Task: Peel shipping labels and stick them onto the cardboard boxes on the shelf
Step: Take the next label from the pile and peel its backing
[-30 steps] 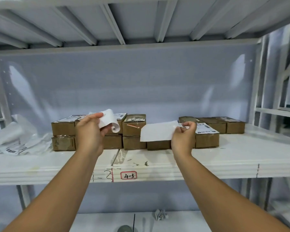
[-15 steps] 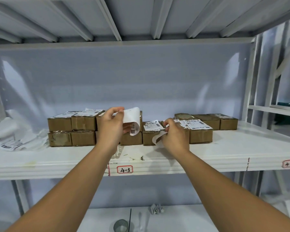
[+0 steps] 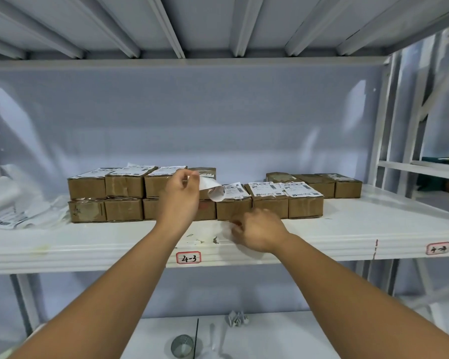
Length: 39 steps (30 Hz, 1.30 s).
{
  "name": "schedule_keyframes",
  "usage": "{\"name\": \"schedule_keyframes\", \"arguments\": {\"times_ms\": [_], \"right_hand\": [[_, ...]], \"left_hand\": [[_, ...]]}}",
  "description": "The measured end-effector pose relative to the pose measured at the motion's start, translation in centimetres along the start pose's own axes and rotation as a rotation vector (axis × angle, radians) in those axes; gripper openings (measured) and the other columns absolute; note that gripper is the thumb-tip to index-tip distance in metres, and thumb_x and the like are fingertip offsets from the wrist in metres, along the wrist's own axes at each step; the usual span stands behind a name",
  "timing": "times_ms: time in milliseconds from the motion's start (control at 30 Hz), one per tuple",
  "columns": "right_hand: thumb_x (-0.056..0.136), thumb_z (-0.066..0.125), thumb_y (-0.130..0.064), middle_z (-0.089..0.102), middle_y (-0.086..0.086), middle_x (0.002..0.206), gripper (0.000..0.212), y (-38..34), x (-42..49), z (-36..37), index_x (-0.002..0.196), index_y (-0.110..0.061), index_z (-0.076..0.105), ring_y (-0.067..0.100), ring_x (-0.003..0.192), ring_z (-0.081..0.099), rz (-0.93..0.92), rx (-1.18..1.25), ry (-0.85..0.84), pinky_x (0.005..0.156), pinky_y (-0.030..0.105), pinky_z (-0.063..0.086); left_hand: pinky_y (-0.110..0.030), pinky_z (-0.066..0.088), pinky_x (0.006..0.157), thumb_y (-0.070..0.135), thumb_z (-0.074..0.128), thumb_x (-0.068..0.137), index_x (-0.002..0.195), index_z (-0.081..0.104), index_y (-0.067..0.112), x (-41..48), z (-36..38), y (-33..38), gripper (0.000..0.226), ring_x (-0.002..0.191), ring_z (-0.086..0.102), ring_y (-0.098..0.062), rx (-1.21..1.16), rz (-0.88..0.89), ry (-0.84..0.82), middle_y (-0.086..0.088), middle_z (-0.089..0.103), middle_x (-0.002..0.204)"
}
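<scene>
At the left end of the shelf lies a heap of loose white paper, spent backings by the look of it. Next comes a two-high stack of cardboard boxes. Its upper three carry labels, and the tops of the lower ones are hidden. The left hand is raised in front of that stack, fingers and thumb pinching a curled white sheet. Right of it, three single boxes near the middle are labelled too. The right hand is low by the front edge, blurred, fingers bent; I cannot tell whether it holds anything. Toward the back right, a row of boxes shows brown tops, so I'd judge the job roughly half done.
</scene>
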State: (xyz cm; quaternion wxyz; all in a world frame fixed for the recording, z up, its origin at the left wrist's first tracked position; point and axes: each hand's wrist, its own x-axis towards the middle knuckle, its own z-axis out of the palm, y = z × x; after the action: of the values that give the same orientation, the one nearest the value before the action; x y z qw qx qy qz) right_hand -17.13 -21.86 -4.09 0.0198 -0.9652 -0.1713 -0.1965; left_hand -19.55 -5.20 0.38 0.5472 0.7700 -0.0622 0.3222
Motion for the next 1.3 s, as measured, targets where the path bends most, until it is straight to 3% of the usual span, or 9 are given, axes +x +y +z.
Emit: {"name": "schedule_keyframes", "arguments": {"times_ms": [100, 167, 267, 367, 500, 700, 967, 1100, 1300], "right_hand": [[0.091, 0.023, -0.056, 0.057, 0.007, 0.076, 0.048, -0.4, 0.1, -0.4, 0.075, -0.029, 0.059, 0.027, 0.078, 0.05, 0.025, 0.006, -0.016, 0.079, 0.034, 0.035], [0.097, 0.031, -0.046, 0.059, 0.008, 0.081, 0.043, -0.7, 0.4, -0.6, 0.083, -0.021, 0.063, 0.027, 0.086, 0.055, 0.061, 0.13, 0.197, 0.072, 0.032, 0.034], [0.099, 0.039, -0.028, 0.06, -0.002, 0.087, 0.023, -1.6, 0.5, -2.0, 0.099, -0.018, 0.06, 0.015, 0.081, 0.054, 0.08, 0.654, 0.486, 0.066, 0.029, 0.037], [0.094, 0.05, -0.031, 0.056, -0.009, 0.083, 0.007, -3.7, 0.9, -3.9, 0.095, -0.024, 0.052, 0.006, 0.075, 0.054, 0.041, 0.994, 0.497, 0.065, 0.024, 0.043], [0.081, 0.05, -0.054, 0.064, 0.0, 0.096, 0.02, -5.2, 1.6, -5.3, 0.084, -0.035, 0.046, 0.017, 0.089, 0.062, 0.109, 1.397, 0.512, 0.081, 0.04, 0.049], [0.085, 0.064, -0.014, 0.058, -0.007, 0.102, 0.03, -5.7, 2.0, -5.7, 0.092, -0.03, 0.04, 0.012, 0.09, 0.06, 0.077, 1.31, 0.433, 0.077, 0.032, 0.05], [0.086, 0.062, -0.005, 0.061, -0.004, 0.103, 0.032, -5.7, 2.3, -5.4, 0.079, -0.029, 0.043, 0.017, 0.085, 0.059, 0.078, 1.379, 0.378, 0.076, 0.033, 0.048], [0.08, 0.057, 0.0, 0.065, -0.008, 0.083, 0.039, -5.3, 3.6, -5.0, 0.056, -0.029, 0.046, 0.025, 0.079, 0.06, 0.283, 1.437, 0.486, 0.075, 0.046, 0.05], [0.082, 0.052, -0.003, 0.04, -0.002, 0.061, 0.031, -4.1, 5.6, -5.2, 0.064, -0.022, 0.036, 0.019, 0.057, 0.035, 0.489, 1.469, 0.587, 0.057, 0.032, 0.031]], "left_hand": [[-0.038, 0.047, 0.071, 0.038, 0.035, 0.097, 0.102, 0.057, 0.023, -0.3, 0.0, -0.1, 0.027, 0.077, 0.059, -0.023, 0.083, 0.017, 0.032, 0.005, 0.061, 0.077], [-0.04, 0.048, 0.073, 0.042, 0.031, 0.097, 0.103, 0.054, 0.026, -0.4, -0.1, -0.1, 0.028, 0.082, 0.06, -0.026, 0.166, 0.051, 0.066, 0.002, 0.063, 0.081], [-0.037, 0.045, 0.066, 0.045, 0.027, 0.098, 0.104, 0.048, 0.028, -0.5, -0.2, 0.2, 0.028, 0.078, 0.059, -0.028, 0.32, 0.107, 0.1, -0.003, 0.064, 0.08], [-0.033, 0.04, 0.06, 0.044, 0.023, 0.099, 0.108, 0.046, 0.027, -0.5, -0.4, 0.6, 0.03, 0.076, 0.058, -0.027, 0.42, 0.145, 0.122, -0.003, 0.064, 0.08], [-0.034, 0.036, 0.062, 0.043, 0.021, 0.099, 0.107, 0.046, 0.026, -0.2, -0.9, 1.3, 0.031, 0.077, 0.051, -0.026, 0.446, 0.112, 0.172, -0.003, 0.061, 0.081], [-0.033, 0.038, 0.063, 0.057, 0.015, 0.095, 0.115, 0.044, 0.026, 0.6, -1.7, 1.3, 0.047, 0.082, 0.057, -0.028, 0.614, 0.165, 0.139, -0.002, 0.066, 0.086], [-0.034, 0.04, 0.065, 0.066, 0.01, 0.086, 0.12, 0.048, 0.023, 0.9, -2.2, 1.6, 0.067, 0.088, 0.059, -0.029, 0.636, 0.202, 0.104, -0.005, 0.065, 0.089], [-0.04, 0.036, 0.093, 0.044, 0.027, 0.099, 0.129, 0.046, 0.022, 0.8, -2.1, 1.7, 0.041, 0.084, 0.058, -0.029, 0.553, 0.335, 0.095, -0.006, 0.069, 0.08], [-0.031, 0.043, 0.062, 0.028, 0.052, 0.094, 0.147, 0.019, 0.029, 0.5, -1.5, 0.5, 0.063, 0.067, 0.051, -0.012, 0.434, 0.587, -0.088, 0.007, 0.051, 0.068]]}}
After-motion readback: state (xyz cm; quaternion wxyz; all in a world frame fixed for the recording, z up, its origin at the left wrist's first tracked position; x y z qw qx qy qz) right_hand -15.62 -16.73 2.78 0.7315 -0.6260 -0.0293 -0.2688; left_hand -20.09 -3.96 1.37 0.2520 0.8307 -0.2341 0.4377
